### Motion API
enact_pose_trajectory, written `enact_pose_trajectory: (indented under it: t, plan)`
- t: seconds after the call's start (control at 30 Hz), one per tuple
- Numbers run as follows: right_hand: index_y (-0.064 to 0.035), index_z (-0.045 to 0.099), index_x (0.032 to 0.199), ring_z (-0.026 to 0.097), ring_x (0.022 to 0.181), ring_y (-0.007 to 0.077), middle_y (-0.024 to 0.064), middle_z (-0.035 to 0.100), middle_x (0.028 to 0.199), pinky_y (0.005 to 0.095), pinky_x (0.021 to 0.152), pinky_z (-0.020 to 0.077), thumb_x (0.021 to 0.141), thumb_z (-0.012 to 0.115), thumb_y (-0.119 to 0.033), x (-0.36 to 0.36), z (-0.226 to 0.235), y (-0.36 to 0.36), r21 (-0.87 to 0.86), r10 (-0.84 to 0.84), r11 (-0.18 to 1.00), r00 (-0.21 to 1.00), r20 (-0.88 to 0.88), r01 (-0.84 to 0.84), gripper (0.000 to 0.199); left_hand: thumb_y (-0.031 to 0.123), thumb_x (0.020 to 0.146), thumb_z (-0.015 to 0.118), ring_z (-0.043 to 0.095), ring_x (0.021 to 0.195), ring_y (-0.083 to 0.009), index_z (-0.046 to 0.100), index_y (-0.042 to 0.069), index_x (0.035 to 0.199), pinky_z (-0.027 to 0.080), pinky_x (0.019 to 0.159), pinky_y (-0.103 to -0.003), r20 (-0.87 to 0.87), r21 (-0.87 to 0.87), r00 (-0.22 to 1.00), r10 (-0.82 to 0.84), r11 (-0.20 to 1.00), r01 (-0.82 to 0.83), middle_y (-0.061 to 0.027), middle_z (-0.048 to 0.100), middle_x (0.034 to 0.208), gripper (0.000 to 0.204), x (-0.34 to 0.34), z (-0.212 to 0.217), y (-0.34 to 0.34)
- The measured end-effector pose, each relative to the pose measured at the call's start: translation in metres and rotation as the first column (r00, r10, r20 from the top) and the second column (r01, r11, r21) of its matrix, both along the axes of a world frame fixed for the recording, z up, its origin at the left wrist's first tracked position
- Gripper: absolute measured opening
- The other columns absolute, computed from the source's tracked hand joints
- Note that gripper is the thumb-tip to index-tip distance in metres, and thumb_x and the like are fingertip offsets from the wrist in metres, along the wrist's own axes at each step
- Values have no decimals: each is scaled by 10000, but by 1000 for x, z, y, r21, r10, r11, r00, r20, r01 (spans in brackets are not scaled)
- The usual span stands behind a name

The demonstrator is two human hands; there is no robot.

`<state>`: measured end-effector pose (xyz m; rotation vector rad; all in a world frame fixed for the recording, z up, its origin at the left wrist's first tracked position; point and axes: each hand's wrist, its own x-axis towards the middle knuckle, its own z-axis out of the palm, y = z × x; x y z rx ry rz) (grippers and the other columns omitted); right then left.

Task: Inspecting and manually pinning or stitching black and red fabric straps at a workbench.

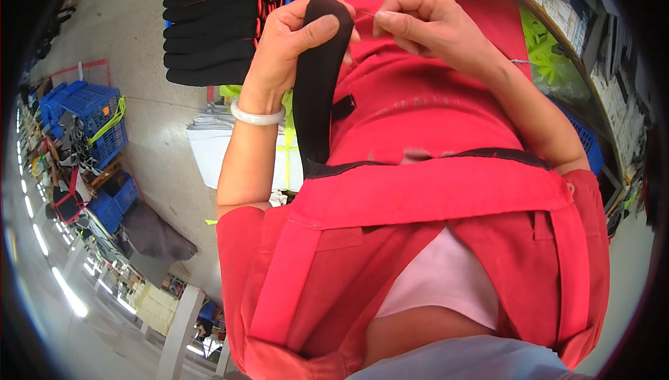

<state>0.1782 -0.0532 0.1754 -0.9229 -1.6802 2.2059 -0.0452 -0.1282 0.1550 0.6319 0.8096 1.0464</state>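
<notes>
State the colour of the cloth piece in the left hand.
The cloth piece is black; the head view shows it best.

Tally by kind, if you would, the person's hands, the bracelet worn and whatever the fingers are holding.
Hands: 2 (left hand, right hand)
Bracelet: 1
Black cloth piece: 1
Fine strand: 1 visible
Total: 5

Blue crate (104, 129): stood well left of the fingers (414, 2). White sheets (210, 150): lay below-left of them. Grey cloth (157, 234): lay farther below-left. Green strips (542, 49): lay right.
</notes>
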Motion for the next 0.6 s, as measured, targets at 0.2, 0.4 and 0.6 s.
enact_pose_trajectory:
  t: [0.2, 0.4, 0.6]
  plan:
    - [-9, 617, 879, 399, 560, 15, -58, 480, 644, 187, 497, 315, 964, 537, -184, 0, 17, 0, 290, -58, 955, 998, 13, 52, 210, 42, 831, 692, 657, 782, -118, 676, 0, 1021, 527, 740, -230, -211, -2, 977, 23, 1000, -24, -53, 692, 876, 196, 0, 10, -3]
    - [-4, 617, 885, 391, 603, 10, -54, 453, 656, 190, 522, 321, 953, 563, -146, -2, 19, 2, 280, 22, 959, 995, 100, -49, 166, 24, 816, 702, 636, 826, -92, 686, -11, 1009, 509, 778, -216, -332, 70, 943, -4, 997, 29, -37, 693, 896, 197, 11, 11, -4]
    - [-3, 639, 851, 417, 531, 34, -30, 473, 589, 201, 488, 324, 947, 575, -229, -4, 1, -4, 515, 48, 855, 999, 25, -54, 254, 3, 814, 692, 632, 810, -90, 684, -18, 998, 504, 756, -213, -401, 142, 916, 1, 988, 61, -39, 694, 874, 186, 19, 7, -6]
